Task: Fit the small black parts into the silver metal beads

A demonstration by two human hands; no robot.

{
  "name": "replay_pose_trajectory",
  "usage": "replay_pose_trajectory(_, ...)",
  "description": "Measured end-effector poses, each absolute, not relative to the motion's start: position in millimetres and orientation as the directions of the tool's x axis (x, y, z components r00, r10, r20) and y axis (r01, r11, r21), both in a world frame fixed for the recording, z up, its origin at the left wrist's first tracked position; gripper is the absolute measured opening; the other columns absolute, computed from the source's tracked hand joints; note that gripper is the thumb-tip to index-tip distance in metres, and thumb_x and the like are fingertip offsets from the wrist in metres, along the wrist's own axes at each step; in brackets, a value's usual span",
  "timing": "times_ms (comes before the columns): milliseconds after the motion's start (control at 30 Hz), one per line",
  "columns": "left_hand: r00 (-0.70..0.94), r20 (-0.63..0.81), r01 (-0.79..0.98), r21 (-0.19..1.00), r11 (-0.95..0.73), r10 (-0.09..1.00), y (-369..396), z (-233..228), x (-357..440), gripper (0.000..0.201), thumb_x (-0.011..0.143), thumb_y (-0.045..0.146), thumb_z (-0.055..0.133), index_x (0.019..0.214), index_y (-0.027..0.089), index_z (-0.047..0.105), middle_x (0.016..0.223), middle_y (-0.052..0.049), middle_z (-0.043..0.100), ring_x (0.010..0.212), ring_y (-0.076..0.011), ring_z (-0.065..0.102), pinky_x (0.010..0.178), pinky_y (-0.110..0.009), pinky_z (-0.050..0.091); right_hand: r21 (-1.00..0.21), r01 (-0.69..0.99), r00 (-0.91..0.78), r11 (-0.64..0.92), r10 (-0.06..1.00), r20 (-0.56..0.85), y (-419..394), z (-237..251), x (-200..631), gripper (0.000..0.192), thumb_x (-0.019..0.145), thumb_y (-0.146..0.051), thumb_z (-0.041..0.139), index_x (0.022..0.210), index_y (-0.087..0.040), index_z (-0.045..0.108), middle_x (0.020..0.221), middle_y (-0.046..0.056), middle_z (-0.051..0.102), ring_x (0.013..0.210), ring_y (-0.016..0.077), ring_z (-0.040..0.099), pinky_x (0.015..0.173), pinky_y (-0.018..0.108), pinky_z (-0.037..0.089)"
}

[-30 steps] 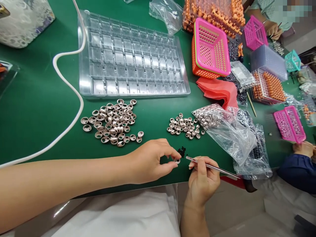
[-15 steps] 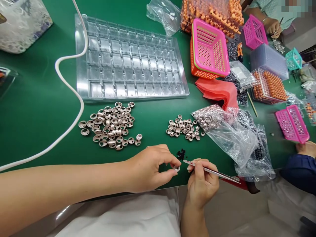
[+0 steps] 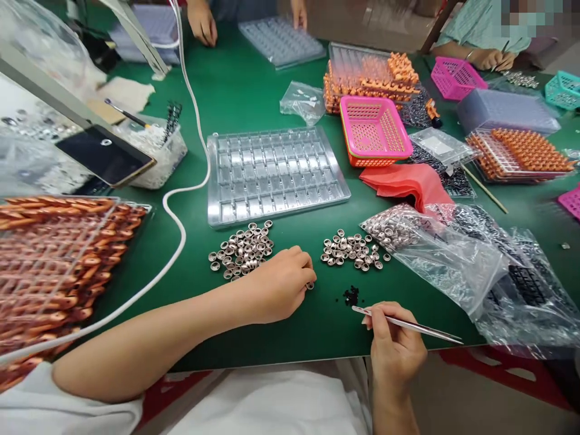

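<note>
My left hand is closed in a pinch on a small metal cup with a hole in it, low over the green table. Behind its wrist lies a pile of similar metal cups, partly covered by my forearm. My right hand grips silver tweezers; their blunt joined end points left and their thin tips point right. Just beyond that blunt end is a little heap of tiny black pieces. A smaller group of metal cups sits farther back, between my hands.
A clear compartment tray lies behind the piles. A white cable runs down the left, near orange parts. Pink baskets, a red cloth and plastic bags stand right. Co-workers' hands show at the back.
The camera view has tilted up and shows more of the table. My left hand has moved away from the tweezers, still pinching the cup. My right hand still holds the tweezers beside the black pieces.
</note>
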State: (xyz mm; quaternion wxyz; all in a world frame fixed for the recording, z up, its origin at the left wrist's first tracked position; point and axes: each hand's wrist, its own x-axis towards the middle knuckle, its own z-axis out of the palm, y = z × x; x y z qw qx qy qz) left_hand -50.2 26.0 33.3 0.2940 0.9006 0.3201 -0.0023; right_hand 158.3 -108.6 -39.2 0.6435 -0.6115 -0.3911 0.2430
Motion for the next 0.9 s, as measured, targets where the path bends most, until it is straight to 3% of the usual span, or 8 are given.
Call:
replay_pose_trajectory(167,0.813,-0.081,0.525,0.529,-0.667,0.576,19,33,-56,0.028,0.096,0.021,0.062,0.123,0.014,0.065,0.12,-0.012,0.065,0.112,-0.0269,0.057,0.096,-0.041,0.051,-0.984,0.133,0.57,0.119,0.803,0.174,-113,-43,161,0.006,0.088,-0.023,0.071,0.089,-0.019,0.066,0.079,0.0,0.065,0.06,0.0119,0.063,0.055,0.025,0.053)
replay_pose_trajectory(233,0.851,0.003,0.46,0.482,-0.746,0.526,13,20,-55,0.025,0.098,0.026,0.061,0.12,0.013,0.065,0.118,-0.013,0.066,0.11,-0.0278,0.057,0.097,-0.044,0.051,-0.985,0.132,0.565,0.107,0.808,0.164,-113,-44,162,0.008,0.088,-0.025,0.071,0.088,-0.019,0.066,0.079,0.0,0.064,0.06,0.012,0.063,0.055,0.025,0.053)
replay_pose_trajectory(367,0.876,0.095,0.425,0.31,-0.851,0.472,7,-6,-62,0.022,0.102,0.016,0.045,0.103,0.013,0.066,0.103,-0.012,0.067,0.099,-0.0255,0.057,0.092,-0.042,0.051,-0.987,0.131,0.522,0.093,0.84,0.149,-113,-45,165,0.009,0.089,-0.027,0.071,0.089,-0.019,0.066,0.079,0.001,0.065,0.062,0.0124,0.063,0.056,0.024,0.054)
replay_pose_trajectory(567,0.738,-0.013,0.674,0.05,-0.737,0.674,10,8,-88,0.027,0.098,0.009,0.04,0.088,0.012,0.065,0.087,-0.014,0.063,0.087,-0.0281,0.055,0.083,-0.046,0.05,-0.983,0.113,0.473,0.141,0.863,0.178,-114,-45,164,0.005,0.091,-0.024,0.068,0.091,-0.02,0.066,0.078,0.0,0.063,0.063,0.0129,0.063,0.056,0.025,0.054)
replay_pose_trajectory(667,0.726,-0.037,0.686,0.095,-0.721,0.686,9,24,-81,0.025,0.099,0.013,0.042,0.092,0.012,0.066,0.09,-0.014,0.063,0.089,-0.0292,0.055,0.084,-0.047,0.049,-0.981,0.118,0.461,0.151,0.867,0.189,-112,-44,164,0.003,0.092,-0.024,0.066,0.093,-0.021,0.065,0.081,0.0,0.062,0.065,0.0127,0.063,0.057,0.025,0.054)
replay_pose_trajectory(800,0.708,0.013,0.683,0.241,-0.69,0.706,14,25,-48,0.02,0.1,0.019,0.05,0.11,0.011,0.065,0.105,-0.014,0.065,0.096,-0.0294,0.057,0.086,-0.045,0.05,-0.977,0.136,0.429,0.163,0.88,0.206,-110,-44,166,0.007,0.097,-0.026,0.06,0.096,-0.021,0.065,0.097,0.005,0.064,0.074,0.0141,0.064,0.062,0.027,0.056)
replay_pose_trajectory(900,0.66,-0.004,0.698,0.373,-0.612,0.751,28,13,-26,0.019,0.096,0.023,0.061,0.112,0.013,0.065,0.109,-0.014,0.066,0.101,-0.0302,0.059,0.089,-0.046,0.051,-0.983,0.125,0.42,0.134,0.89,0.175,-111,-43,167,0.012,0.097,-0.028,0.059,0.105,-0.021,0.066,0.099,0.006,0.065,0.072,0.0133,0.065,0.061,0.027,0.056)
